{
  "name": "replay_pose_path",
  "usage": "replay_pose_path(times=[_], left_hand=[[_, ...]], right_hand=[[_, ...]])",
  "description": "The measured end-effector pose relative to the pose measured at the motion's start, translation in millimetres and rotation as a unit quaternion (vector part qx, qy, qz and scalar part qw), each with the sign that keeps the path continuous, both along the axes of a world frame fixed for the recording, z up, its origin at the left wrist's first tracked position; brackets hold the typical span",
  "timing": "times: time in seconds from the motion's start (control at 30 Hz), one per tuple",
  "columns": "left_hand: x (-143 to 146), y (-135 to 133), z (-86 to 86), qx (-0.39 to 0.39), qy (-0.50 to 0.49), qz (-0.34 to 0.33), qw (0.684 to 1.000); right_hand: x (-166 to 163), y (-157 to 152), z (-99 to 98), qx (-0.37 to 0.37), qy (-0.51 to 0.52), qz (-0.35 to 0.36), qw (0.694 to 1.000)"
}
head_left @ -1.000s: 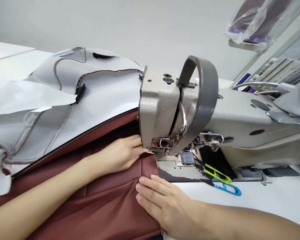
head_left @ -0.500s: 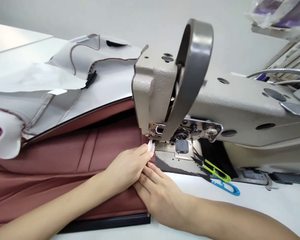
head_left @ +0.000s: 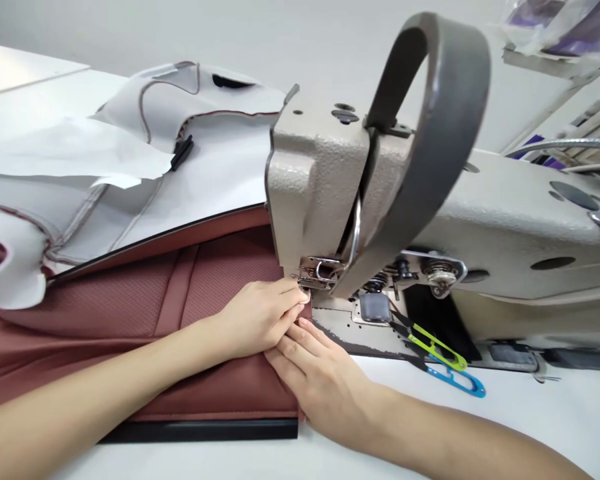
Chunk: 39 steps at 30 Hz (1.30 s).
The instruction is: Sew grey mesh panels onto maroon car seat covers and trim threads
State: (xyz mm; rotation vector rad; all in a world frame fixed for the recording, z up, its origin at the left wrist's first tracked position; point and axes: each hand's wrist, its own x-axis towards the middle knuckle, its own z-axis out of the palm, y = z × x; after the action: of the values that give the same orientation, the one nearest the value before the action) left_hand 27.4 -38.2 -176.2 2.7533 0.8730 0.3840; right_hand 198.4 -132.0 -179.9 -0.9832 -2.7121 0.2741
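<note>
A reddish-brown perforated leather cover (head_left: 130, 320) lies on the table under the head of a beige industrial sewing machine (head_left: 325, 200). My left hand (head_left: 260, 317) rests on the cover at its right edge, fingers pressed together and pinching something I cannot make out right under the machine's presser foot area. My right hand (head_left: 320, 373) lies beside it on the cover's edge, fingers stretched flat and touching the left hand's fingertips. The needle itself is hidden behind the machine head.
White-backed cover pieces with red stitching (head_left: 130, 153) are piled at the back left. A green thread snip (head_left: 430, 343) and a blue thread snip (head_left: 455, 380) lie on the machine bed at the right. The white table (head_left: 530, 413) extends to the right.
The view shifted closer to the machine. My left hand moved back from the seam toward the presser foot, and my right hand slid forward until the fingertips of both hands met.
</note>
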Motion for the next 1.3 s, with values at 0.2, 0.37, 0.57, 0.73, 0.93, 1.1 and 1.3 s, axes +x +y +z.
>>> replay_pose_path(times=[0.2,0.37,0.57,0.73,0.93,1.1,1.3], left_hand=[[-8.7,11.9,8.6,-0.034,-0.015,-0.025,0.999],[-19.7,14.3,26.4,-0.005,-0.012,-0.033,0.999],[-6.7,-10.5,22.2,0.006,0.042,-0.037,0.998],[0.8,-15.9,25.0,0.004,0.058,-0.026,0.998],[6.3,-12.8,36.2,0.059,0.049,-0.026,0.997],[7.8,-13.1,41.1,0.087,0.016,-0.008,0.996],[9.0,-9.8,38.4,0.102,0.03,-0.048,0.993]], right_hand=[[-2.4,-5.8,7.6,0.002,-0.048,0.001,0.999],[-12.9,-9.7,6.4,0.073,-0.07,-0.004,0.995],[-20.5,-7.3,2.8,0.091,-0.063,-0.008,0.994],[-18.5,-3.5,-3.7,0.106,-0.043,-0.014,0.993],[-19.3,11.6,-15.0,0.109,0.002,-0.047,0.993],[-17.7,17.2,-16.8,0.088,0.011,-0.048,0.995],[-19.3,17.6,-18.9,0.077,0.008,-0.057,0.995]])
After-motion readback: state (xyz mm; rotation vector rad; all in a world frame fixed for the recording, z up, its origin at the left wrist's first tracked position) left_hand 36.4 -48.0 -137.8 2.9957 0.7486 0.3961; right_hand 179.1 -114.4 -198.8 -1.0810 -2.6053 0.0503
